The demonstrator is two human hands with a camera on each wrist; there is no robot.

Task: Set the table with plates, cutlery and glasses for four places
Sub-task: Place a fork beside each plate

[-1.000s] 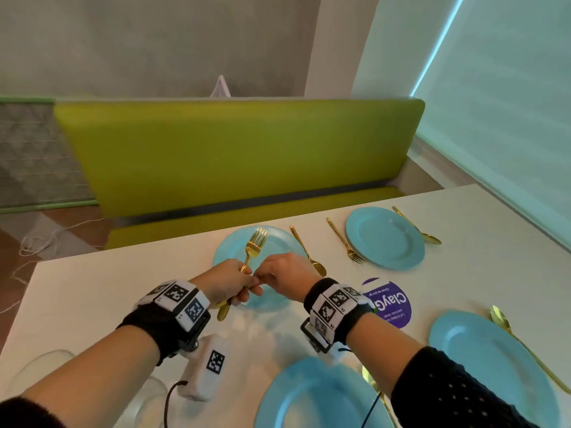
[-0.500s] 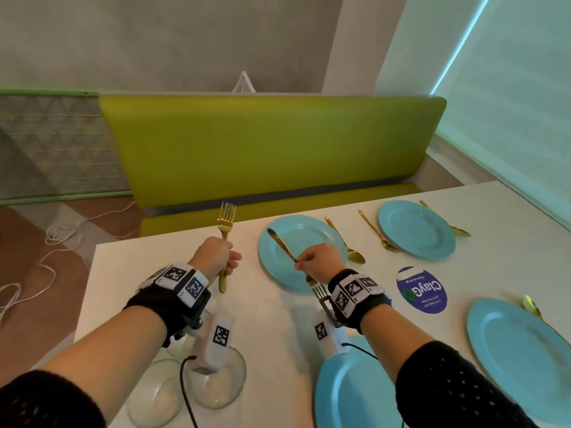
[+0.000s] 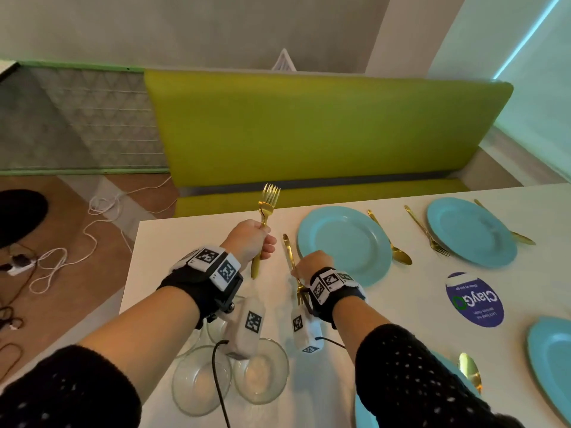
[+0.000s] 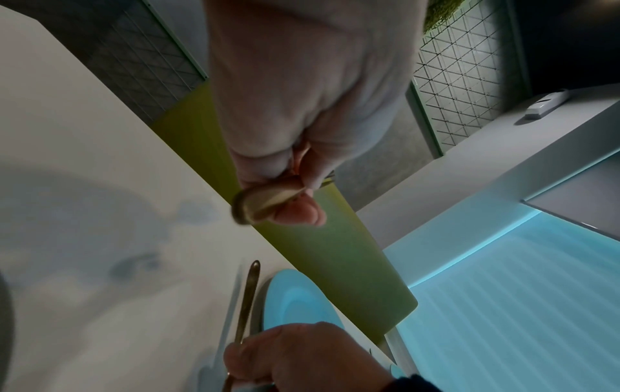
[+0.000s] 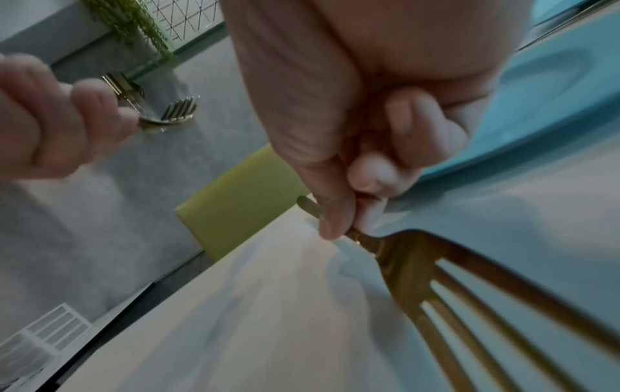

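white tabletop [image 3: 426,291] carried plenty: a far blue plate [image 3: 344,245] with a gold spoon [image 3: 391,239] just to its right, then another fork [image 3: 428,233] beside a second plate [image 3: 471,231], and a gold piece [image 3: 506,225] on that plate's far side. a purple round sticker [image 3: 474,299] lay between the plates. two more blue plates sat at the near right edge, one [image 3: 553,362] with a spoon bowl [image 3: 469,370] next to it. empty glass bowls [image 3: 261,372] stood right under the left forearm, with the wrist cameras and a black cable hanging over them. green bench [image 3: 324,128] ran behind, white cords on the floor [image 3: 102,208].

left hand [image 3: 250,239] was curled round a gold fork [image 3: 265,223], held up off the tabletop, near upright, tines at the top, handle end poking out below the fist.

right hand [image 3: 312,267] pinched a second fork [image 3: 292,261] between thumb and fingertips, just left of the far plate. its long axis ran away from the person, handle tip pointing to the bench, tines back toward the wrist. whether it touched the tabletop, couldn't tell.
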